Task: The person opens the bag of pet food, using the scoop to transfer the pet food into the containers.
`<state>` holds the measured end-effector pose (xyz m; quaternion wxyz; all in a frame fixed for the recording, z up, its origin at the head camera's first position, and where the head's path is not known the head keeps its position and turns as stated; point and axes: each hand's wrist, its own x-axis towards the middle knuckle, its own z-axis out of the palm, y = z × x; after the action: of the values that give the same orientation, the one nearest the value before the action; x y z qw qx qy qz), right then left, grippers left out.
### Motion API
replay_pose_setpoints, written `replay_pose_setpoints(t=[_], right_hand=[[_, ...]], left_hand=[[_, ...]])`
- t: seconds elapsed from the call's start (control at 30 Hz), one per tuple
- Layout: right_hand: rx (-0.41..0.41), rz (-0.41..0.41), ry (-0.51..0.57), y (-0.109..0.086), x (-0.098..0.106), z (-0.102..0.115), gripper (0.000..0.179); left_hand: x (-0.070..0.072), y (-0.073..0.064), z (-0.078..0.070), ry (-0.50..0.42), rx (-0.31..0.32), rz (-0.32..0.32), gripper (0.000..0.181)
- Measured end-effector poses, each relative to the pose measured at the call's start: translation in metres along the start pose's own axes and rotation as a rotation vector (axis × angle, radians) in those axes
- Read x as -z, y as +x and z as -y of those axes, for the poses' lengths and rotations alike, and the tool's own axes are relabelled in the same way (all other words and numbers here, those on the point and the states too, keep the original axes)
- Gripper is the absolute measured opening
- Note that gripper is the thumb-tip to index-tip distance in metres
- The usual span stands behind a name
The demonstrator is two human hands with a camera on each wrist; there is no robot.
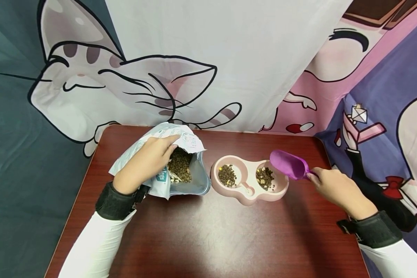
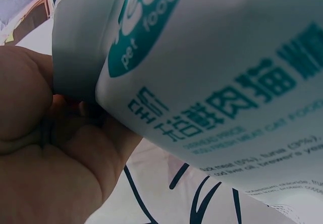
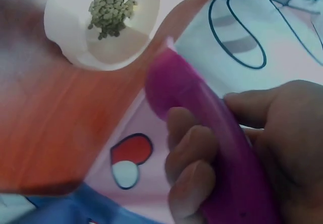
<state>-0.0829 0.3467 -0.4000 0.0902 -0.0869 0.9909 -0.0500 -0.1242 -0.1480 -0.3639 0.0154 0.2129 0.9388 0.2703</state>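
Observation:
At the table's left, my left hand [image 1: 149, 156] grips the open top of a white cat food bag [image 2: 212, 93] with teal print. The bag lies in and over a grey-blue plastic bin [image 1: 204, 181]. Brown kibble [image 1: 180, 164] shows at its mouth. My right hand [image 1: 337, 187] holds a purple scoop [image 1: 289, 164] by its handle, fingers curled round it in the right wrist view. The scoop's inside looks bare. It overlaps the right rim of a pink double bowl [image 1: 246, 197], where small heaps of kibble [image 1: 227, 175] lie in both dishes.
A reddish-brown wooden table [image 1: 229, 239] carries everything, the bin standing left of the bowl. Behind it hangs a cloth [image 1: 250, 46] with cartoon cats, and a purple and pink printed cloth [image 1: 375, 92] borders the right side. Dark bands wrap both wrists.

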Motion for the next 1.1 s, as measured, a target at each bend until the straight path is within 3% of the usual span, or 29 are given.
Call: replay_pose_setpoints(t=[0.17, 0.33, 0.67, 1.1], right_hand=[[0.013, -0.107, 0.115, 0.0, -0.016, -0.013, 0.031], [-0.049, -0.153, 0.25, -0.004, -0.039, -0.022, 0.035], [-0.291, -0.128, 0.555, -0.009, -0.098, -0.029, 0.055], [-0.574, -0.299, 0.831, -0.012, -0.161, -0.022, 0.05]], left_hand=[[-0.001, 0.0, -0.001, 0.001, 0.001, 0.0, 0.035], [-0.001, 0.001, -0.001, 0.005, -0.007, -0.006, 0.034], [-0.002, 0.0, -0.001, 0.01, -0.003, -0.003, 0.034], [-0.003, 0.001, 0.001, 0.013, -0.006, -0.01, 0.035]])
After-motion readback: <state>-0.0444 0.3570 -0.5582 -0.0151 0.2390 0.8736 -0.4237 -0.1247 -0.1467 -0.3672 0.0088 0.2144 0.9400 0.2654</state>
